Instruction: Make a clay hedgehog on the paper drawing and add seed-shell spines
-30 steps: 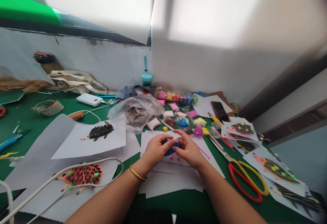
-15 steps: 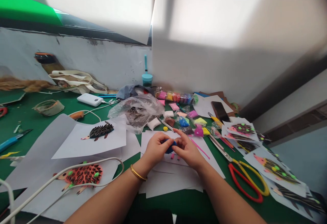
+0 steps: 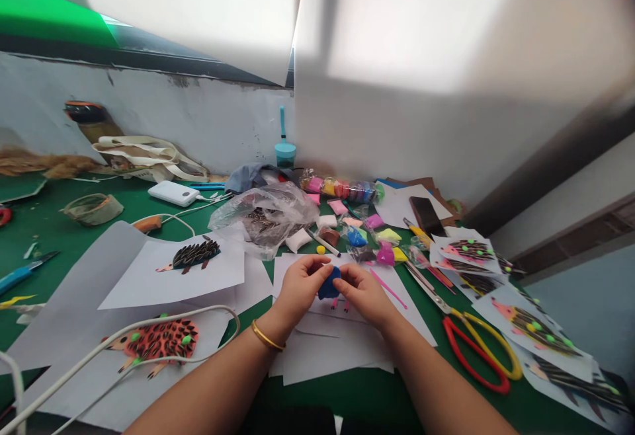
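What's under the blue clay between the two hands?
White paper, with pink pieces showing just below the clay's lower edge. The blue clay, left hand and right hand cover the rest, so what's there can't be seen.

Two pale window blinds (image 3: 198, 5) fill the top of the frame, sunlight glowing through with soft shadow bands. At upper left, a dark window frame (image 3: 149, 65) borders a vivid green patch (image 3: 44, 12). Below runs a scuffed white wall (image 3: 218, 114), then a green tabletop (image 3: 49, 223); pale blue surface (image 3: 595, 283) at lower right.
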The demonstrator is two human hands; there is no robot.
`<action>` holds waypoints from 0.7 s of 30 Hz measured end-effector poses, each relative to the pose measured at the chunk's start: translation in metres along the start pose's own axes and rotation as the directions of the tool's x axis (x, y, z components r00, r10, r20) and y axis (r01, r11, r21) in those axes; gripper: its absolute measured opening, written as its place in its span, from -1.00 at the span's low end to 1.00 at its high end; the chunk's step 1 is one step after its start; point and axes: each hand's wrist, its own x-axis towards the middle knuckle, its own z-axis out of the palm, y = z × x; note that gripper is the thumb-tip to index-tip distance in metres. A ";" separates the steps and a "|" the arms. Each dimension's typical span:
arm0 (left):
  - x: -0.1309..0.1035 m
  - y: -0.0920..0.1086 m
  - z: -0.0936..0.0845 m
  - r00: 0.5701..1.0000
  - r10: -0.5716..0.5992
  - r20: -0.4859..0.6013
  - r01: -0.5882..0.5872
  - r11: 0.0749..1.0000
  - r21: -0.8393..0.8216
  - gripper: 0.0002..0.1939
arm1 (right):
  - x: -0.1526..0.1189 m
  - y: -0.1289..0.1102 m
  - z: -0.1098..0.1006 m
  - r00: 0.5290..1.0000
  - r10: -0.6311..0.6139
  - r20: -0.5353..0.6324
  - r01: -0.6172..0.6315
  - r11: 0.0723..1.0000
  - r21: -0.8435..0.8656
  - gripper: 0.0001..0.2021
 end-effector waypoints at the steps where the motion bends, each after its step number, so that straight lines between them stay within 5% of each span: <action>1: 0.000 0.000 0.000 1.000 -0.024 0.008 0.024 1.000 -0.009 -0.58 | 0.000 0.000 0.000 1.000 0.018 -0.007 -0.018 1.000 -0.023 -0.69; 4: -0.001 0.001 0.000 0.997 -0.045 0.069 0.046 0.999 -0.018 -0.52 | -0.001 -0.003 0.000 0.998 0.050 -0.043 -0.052 0.997 -0.050 -0.65; 10: 0.003 -0.005 -0.002 0.993 0.086 0.079 -0.093 0.991 0.095 -0.67 | -0.002 -0.005 0.001 0.998 0.065 -0.001 -0.065 0.996 -0.068 -0.63; 14: 0.004 -0.005 -0.001 0.993 -0.009 0.120 0.003 0.999 0.053 -0.59 | -0.001 -0.006 0.000 0.999 0.019 -0.051 -0.023 0.997 -0.067 -0.64; 21: 0.002 -0.002 -0.001 0.992 0.007 0.123 -0.010 1.000 0.025 -0.71 | 0.001 -0.006 -0.002 0.995 -0.050 -0.090 0.048 0.999 -0.025 -0.66</action>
